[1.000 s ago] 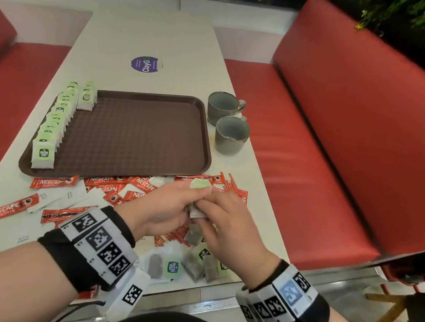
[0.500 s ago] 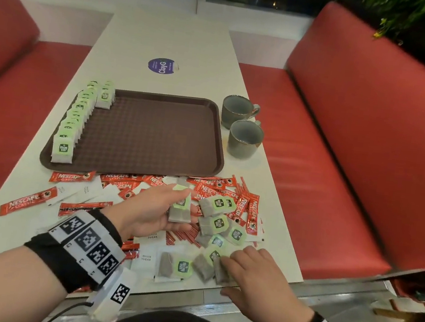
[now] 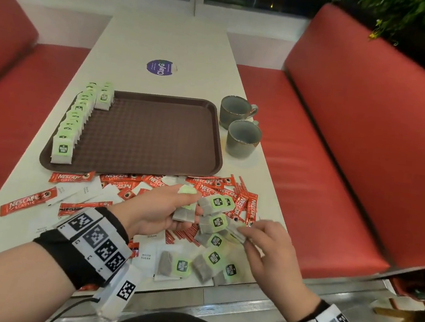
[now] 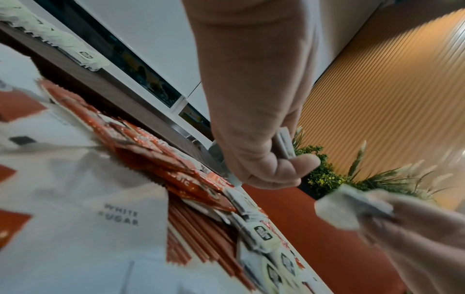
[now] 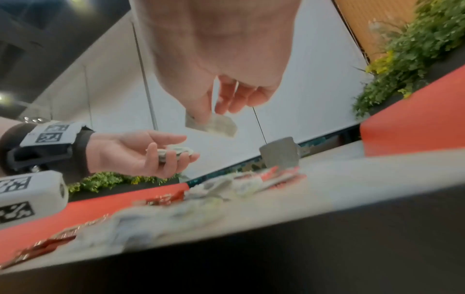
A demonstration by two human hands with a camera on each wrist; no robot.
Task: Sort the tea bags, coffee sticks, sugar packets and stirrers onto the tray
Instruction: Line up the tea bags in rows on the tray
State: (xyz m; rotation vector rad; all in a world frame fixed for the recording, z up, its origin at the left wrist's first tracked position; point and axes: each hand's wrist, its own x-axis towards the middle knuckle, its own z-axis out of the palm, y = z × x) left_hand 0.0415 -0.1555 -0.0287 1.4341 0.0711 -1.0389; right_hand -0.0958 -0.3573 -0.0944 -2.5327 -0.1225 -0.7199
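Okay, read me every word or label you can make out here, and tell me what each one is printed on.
"NESCAFE CLASSIC": red coffee stick on the table.
"WHITE SUGAR": white sugar packet on the table.
"ClayG": round purple sticker on the tabletop; its smaller print is unreadable.
Dark label on the green tea bag on the tray: too small to read.

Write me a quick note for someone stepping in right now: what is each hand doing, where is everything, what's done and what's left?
Left hand: holds a small stack of tea bags.
Right hand: pinches one tea bag above the pile.
Done: a row of tea bags lines the tray along its left edge.
Left: loose tea bags, coffee sticks, sugar packets and red stirrers, all on the table.
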